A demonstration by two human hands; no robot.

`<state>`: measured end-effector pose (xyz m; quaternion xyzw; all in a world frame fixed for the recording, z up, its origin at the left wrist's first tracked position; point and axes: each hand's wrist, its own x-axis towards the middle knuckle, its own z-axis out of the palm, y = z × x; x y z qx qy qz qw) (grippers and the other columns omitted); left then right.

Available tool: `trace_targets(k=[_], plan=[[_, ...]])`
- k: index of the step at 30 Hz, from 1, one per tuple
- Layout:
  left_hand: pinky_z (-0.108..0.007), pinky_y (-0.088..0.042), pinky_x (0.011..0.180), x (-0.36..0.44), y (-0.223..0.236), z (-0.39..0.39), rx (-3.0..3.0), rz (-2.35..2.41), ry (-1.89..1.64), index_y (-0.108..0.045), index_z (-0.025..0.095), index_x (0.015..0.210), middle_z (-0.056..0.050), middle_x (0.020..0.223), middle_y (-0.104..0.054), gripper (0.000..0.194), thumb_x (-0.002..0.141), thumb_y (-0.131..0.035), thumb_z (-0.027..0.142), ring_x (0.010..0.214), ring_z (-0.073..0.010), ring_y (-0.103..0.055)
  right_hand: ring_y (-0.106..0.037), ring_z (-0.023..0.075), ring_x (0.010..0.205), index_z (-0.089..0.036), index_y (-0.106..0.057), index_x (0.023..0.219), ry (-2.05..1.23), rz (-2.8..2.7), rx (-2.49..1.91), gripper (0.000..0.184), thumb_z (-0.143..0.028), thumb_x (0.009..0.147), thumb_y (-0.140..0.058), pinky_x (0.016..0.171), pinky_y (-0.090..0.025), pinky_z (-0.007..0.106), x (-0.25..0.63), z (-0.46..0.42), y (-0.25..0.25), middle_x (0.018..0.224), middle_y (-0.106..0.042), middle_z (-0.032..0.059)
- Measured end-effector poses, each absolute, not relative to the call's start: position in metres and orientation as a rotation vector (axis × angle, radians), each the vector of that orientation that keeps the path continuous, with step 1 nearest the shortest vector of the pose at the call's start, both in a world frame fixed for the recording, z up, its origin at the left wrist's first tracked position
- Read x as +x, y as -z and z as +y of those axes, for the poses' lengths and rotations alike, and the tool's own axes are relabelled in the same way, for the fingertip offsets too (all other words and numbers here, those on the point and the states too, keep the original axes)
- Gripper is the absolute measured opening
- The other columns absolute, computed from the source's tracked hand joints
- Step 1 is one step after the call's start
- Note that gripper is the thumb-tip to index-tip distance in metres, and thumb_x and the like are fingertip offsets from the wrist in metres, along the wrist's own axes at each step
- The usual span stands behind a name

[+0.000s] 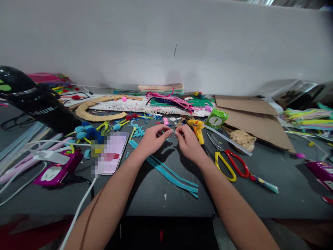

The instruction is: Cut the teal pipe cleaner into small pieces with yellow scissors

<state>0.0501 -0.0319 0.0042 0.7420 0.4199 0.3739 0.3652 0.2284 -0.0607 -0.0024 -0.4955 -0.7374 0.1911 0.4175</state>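
My left hand [154,139] and my right hand [187,143] meet over the middle of the table, each with thumb and fingertips pinched together. Between them shows a thin bit of light blue pipe cleaner [173,131], mostly hidden by the fingers. Below the hands lie several long blue pipe cleaners [171,177], stretching from under my left wrist toward the table's front edge. Short cut blue pieces [137,130] are heaped left of my left hand. Close to my right hand lies a yellow glue gun [198,129].
Scissors [225,163] with red and yellow handles and a cutter knife [264,183] lie on the right, before cardboard sheets [257,126]. A phone [114,152], a purple cabled device [61,168] and a black bottle [44,104] stand left. A ruffled tan ring [88,113] lies behind.
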Motion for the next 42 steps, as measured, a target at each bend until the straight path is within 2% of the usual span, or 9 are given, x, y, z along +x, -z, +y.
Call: trace_targets(k=[8, 13, 15, 18, 20, 30, 35, 39, 42], plan=[[-0.023, -0.041, 0.061, 0.051, -0.006, -0.031, 1.850, 1.075, -0.971, -0.063, 0.015, 0.080, 0.000, 0.069, -0.060, 0.032, 0.089, -0.052, 0.044, 0.064, -0.0118, -0.052, -0.050, 0.0187, 0.084, -0.021, -0.048, 0.088, -0.487, -1.883, -1.251, 0.011, -0.024, 0.096, -0.041, 0.077, -0.041, 0.032, 0.228, -0.062, 0.004, 0.089, -0.052, 0.0052], [-0.024, -0.039, 0.059, 0.050, -0.007, -0.029, 1.782, 1.189, -1.012, -0.052, 0.016, 0.059, 0.001, 0.055, -0.052, 0.049, 0.094, -0.040, 0.048, 0.057, -0.0112, -0.049, -0.050, 0.0183, 0.083, -0.021, -0.048, 0.088, -0.490, -1.874, -1.250, 0.011, -0.025, 0.096, -0.041, 0.077, -0.041, 0.032, 0.228, -0.062, 0.003, 0.088, -0.052, 0.0048], [-0.024, -0.041, 0.059, 0.051, -0.007, -0.030, 1.772, 1.137, -0.958, -0.058, 0.015, 0.064, 0.000, 0.058, -0.056, 0.046, 0.091, -0.045, 0.050, 0.058, -0.0116, -0.052, -0.050, 0.0183, 0.083, -0.021, -0.048, 0.088, -0.488, -1.849, -1.258, 0.012, -0.026, 0.096, -0.041, 0.077, -0.041, 0.032, 0.226, -0.063, 0.003, 0.088, -0.052, 0.0047], [-0.023, -0.045, 0.061, 0.055, -0.004, -0.031, 1.730, 1.021, -0.919, -0.068, 0.016, 0.088, -0.002, 0.078, -0.068, 0.033, 0.084, -0.059, 0.047, 0.066, -0.0129, -0.059, -0.052, 0.0187, 0.084, -0.022, -0.048, 0.087, -0.471, -1.756, -1.292, 0.013, -0.028, 0.096, -0.041, 0.076, -0.042, 0.033, 0.222, -0.062, 0.005, 0.088, -0.053, 0.0049], [-0.024, -0.048, 0.063, 0.058, -0.002, -0.032, 1.674, 0.992, -0.952, -0.069, 0.016, 0.097, -0.004, 0.087, -0.071, 0.033, 0.083, -0.061, 0.045, 0.069, -0.0133, -0.061, -0.053, 0.0187, 0.084, -0.022, -0.048, 0.088, -0.465, -1.689, -1.302, 0.013, -0.030, 0.096, -0.042, 0.077, -0.043, 0.033, 0.220, -0.062, 0.009, 0.090, -0.054, 0.0052], [-0.026, -0.054, 0.069, 0.067, 0.003, -0.033, 1.445, 0.951, -1.063, -0.070, 0.014, 0.089, -0.004, 0.080, -0.070, 0.033, 0.079, -0.066, 0.045, 0.072, -0.0137, -0.063, -0.055, 0.0176, 0.082, -0.021, -0.053, 0.089, -0.454, -1.685, -1.316, 0.013, -0.030, 0.095, -0.046, 0.074, -0.044, 0.031, 0.214, -0.067, 0.011, 0.091, -0.057, 0.0058], [-0.025, -0.052, 0.065, 0.065, 0.006, -0.029, 1.513, 1.050, -1.060, -0.068, 0.014, 0.084, -0.003, 0.074, -0.068, 0.032, 0.080, -0.064, 0.046, 0.068, -0.0132, -0.062, -0.054, 0.0163, 0.076, -0.020, -0.059, 0.088, -0.426, -1.871, -1.383, 0.012, -0.029, 0.091, -0.052, 0.068, -0.042, 0.029, 0.219, -0.069, 0.005, 0.088, -0.061, 0.0049], [-0.027, -0.053, 0.065, 0.060, 0.006, -0.027, 1.449, 1.085, -1.057, -0.067, 0.013, 0.084, -0.005, 0.074, -0.070, 0.035, 0.077, -0.066, 0.047, 0.069, -0.0151, -0.065, -0.054, 0.0152, 0.070, -0.020, -0.061, 0.081, -0.498, -2.089, -1.499, 0.011, -0.028, 0.087, -0.057, 0.062, -0.038, 0.027, 0.238, -0.076, -0.013, 0.080, -0.063, 0.0029], [-0.029, -0.055, 0.067, 0.057, 0.006, -0.027, 1.375, 1.074, -1.066, -0.068, 0.013, 0.084, -0.006, 0.075, -0.071, 0.036, 0.072, -0.072, 0.046, 0.068, -0.0151, -0.065, -0.051, 0.0142, 0.059, -0.021, -0.061, 0.074, -0.567, -2.142, -1.702, 0.023, -0.038, 0.088, -0.055, 0.055, -0.033, 0.026, 0.268, -0.098, -0.026, 0.068, -0.061, 0.0010]])
